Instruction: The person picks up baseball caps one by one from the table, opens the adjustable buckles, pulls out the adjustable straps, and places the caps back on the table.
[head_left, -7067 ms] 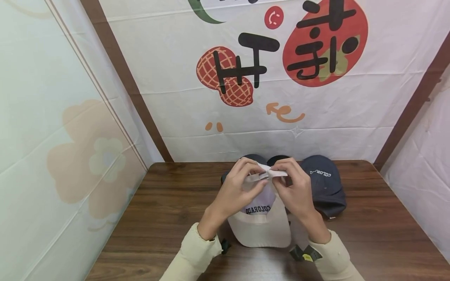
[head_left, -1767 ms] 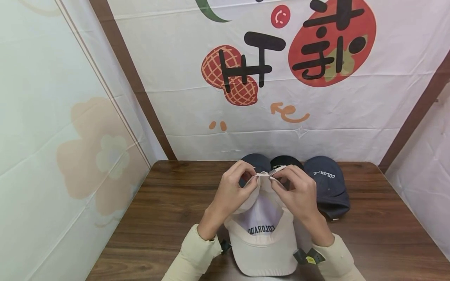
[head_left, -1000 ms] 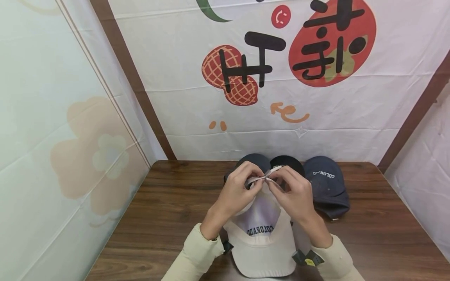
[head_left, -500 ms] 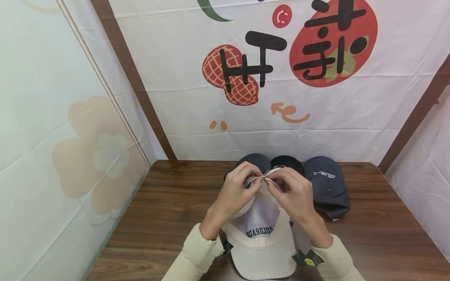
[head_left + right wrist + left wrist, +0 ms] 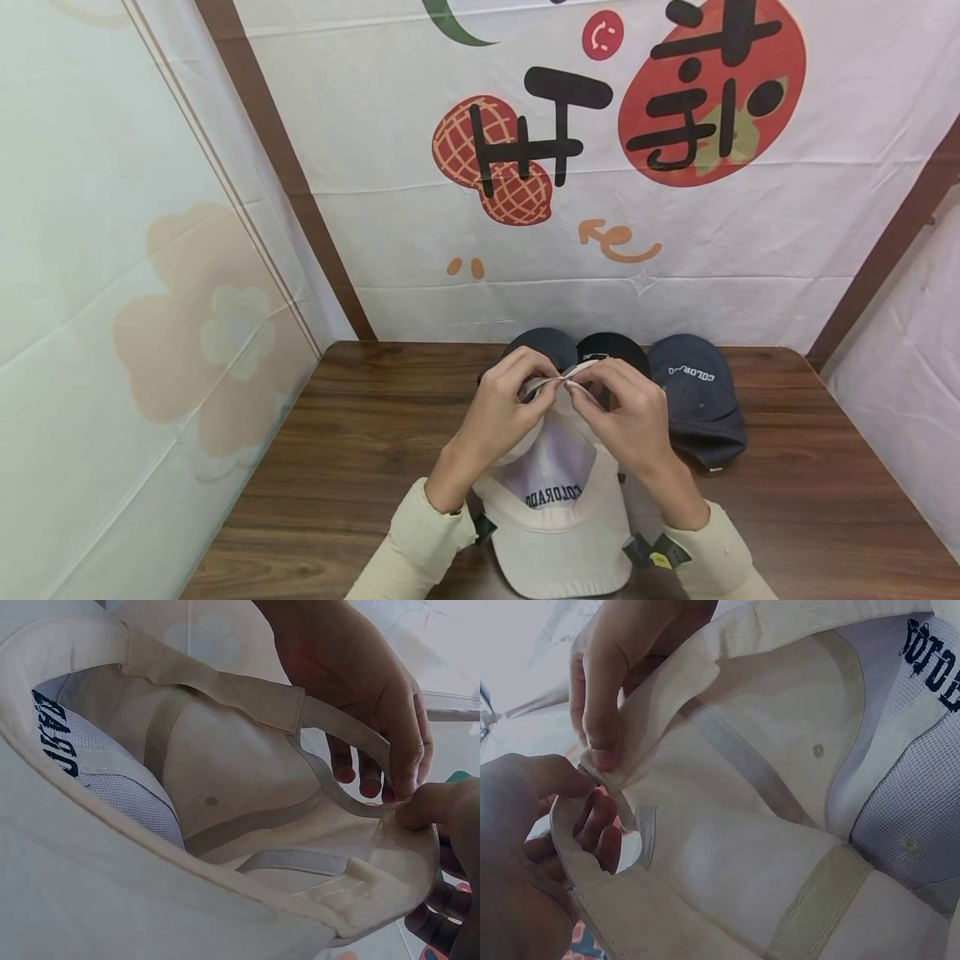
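Observation:
A cream baseball cap [image 5: 558, 554] is held up by its back strap, brim toward me and inside facing up. Dark COLORADO lettering shows reversed through its lilac-tinted mesh lining [image 5: 919, 780]. My left hand [image 5: 502, 408] pinches one side of the strap [image 5: 349, 727], which loops past its fingers in the left wrist view. Close beside it, my right hand [image 5: 628, 412] pinches the strap's other end between thumb and forefinger [image 5: 420, 806]. The fingertips of both hands meet over the join of the strap, and they mostly hide it.
Along the back of the brown wooden table [image 5: 360, 450] lie a navy COLORADO cap [image 5: 697, 400], a black cap [image 5: 611, 340] and another dark blue cap [image 5: 542, 340], partly hidden by my hands. Printed white cloth [image 5: 375, 233] hangs behind and at both sides.
Compared with 7.1 s ago, the brim hangs nearer to me. Since 1.8 s ago my hands have drawn closer together on the strap. In the last half second they barely move.

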Available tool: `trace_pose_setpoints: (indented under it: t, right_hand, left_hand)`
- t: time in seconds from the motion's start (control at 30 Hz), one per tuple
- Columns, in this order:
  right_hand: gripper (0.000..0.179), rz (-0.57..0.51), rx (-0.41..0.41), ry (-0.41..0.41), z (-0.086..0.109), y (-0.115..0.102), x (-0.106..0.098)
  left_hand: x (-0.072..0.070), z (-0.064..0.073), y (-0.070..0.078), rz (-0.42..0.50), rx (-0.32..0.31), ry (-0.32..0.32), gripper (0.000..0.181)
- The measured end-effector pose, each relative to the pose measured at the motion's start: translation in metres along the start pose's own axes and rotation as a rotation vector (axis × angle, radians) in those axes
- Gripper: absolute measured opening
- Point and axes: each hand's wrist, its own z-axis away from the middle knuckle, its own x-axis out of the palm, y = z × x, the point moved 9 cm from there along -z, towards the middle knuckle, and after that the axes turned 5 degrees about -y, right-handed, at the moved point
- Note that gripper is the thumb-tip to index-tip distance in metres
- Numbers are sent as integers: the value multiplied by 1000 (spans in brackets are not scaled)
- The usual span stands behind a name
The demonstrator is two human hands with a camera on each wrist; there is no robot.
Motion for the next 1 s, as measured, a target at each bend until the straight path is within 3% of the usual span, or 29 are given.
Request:
trace_pose_setpoints:
  t: [0.23, 0.6, 0.8, 1.0]
  right_hand:
    - [16, -2, -3, 2, 1, 0, 0]
    - [16, 9, 17, 1, 2, 3, -3]
    - [16, 15, 39, -1, 1, 5, -6]
    - [16, 16, 42, -10, 1, 5, -6]
  left_hand:
    - [0, 1, 0, -6, 8, 7, 18]
    - [-2, 0, 1, -6, 4, 17, 4]
    - [-8, 0, 1, -1, 6, 57, 20]
    - [-9, 0, 1, -2, 3, 50, 19]
